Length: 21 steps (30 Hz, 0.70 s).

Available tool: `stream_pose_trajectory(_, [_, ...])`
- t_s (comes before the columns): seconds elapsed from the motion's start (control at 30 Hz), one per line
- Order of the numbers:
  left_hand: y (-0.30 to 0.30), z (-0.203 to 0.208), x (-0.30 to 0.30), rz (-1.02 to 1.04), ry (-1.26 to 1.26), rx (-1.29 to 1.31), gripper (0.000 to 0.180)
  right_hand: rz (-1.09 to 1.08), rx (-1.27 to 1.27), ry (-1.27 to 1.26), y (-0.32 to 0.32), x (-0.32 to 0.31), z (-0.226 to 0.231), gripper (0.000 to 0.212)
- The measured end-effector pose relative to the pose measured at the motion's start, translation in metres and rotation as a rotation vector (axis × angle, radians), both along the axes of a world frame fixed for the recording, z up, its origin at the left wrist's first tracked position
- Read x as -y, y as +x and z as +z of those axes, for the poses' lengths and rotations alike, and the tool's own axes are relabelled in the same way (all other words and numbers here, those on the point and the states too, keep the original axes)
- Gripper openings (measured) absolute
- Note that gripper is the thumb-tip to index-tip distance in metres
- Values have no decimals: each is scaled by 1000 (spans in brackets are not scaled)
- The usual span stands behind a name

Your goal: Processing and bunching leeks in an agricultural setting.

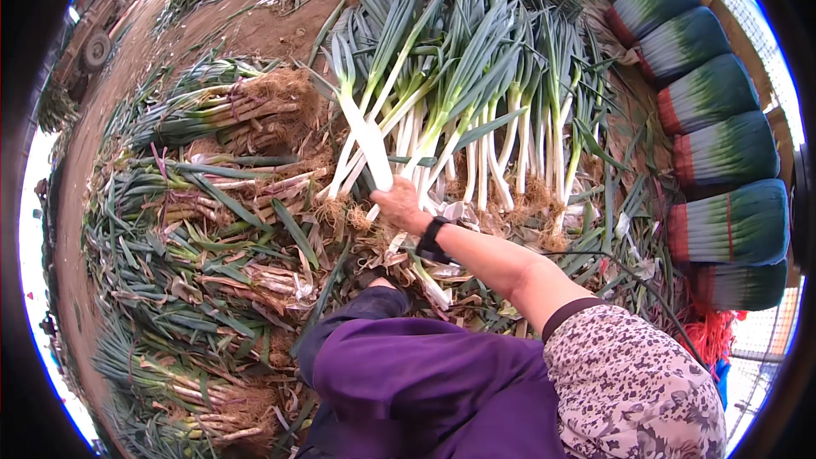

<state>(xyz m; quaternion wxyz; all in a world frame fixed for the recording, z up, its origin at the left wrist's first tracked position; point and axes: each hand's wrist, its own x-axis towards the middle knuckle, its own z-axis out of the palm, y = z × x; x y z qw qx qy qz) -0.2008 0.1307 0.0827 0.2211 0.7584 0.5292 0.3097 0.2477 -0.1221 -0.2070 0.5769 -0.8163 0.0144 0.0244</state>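
My right hand (399, 205), with a dark band on its wrist, is closed around the lower white end of a thick leek (367, 143). The leek slants up and to the left, its green leaves pointing away from me. Behind and beside it, a row of leeks (476, 144) with white stalks and green tops lies on the ground, their brown roots toward me. A short white leek stalk (432, 287) lies among the scraps just below my hand. My left hand does not show.
Untrimmed leek bundles (272, 102) with dirty roots lie on the left among loose leaves (178, 289). Several packed green-and-white bundles (727, 149) line the right edge, with red strings (714, 336) below. A dark cord (633, 276) runs near my right arm. A vehicle (98, 21) stands far left.
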Motion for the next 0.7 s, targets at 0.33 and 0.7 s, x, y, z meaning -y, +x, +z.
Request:
stream_pose_trajectory(0.33, [66,-62,34,-296,-478,433,26,-245,-127,1,41,3,-59,42])
stream_pose_trajectory(0.7, [101,-67,44,-428,-92,-356,22,-517,-634,639,87,133,-104,67])
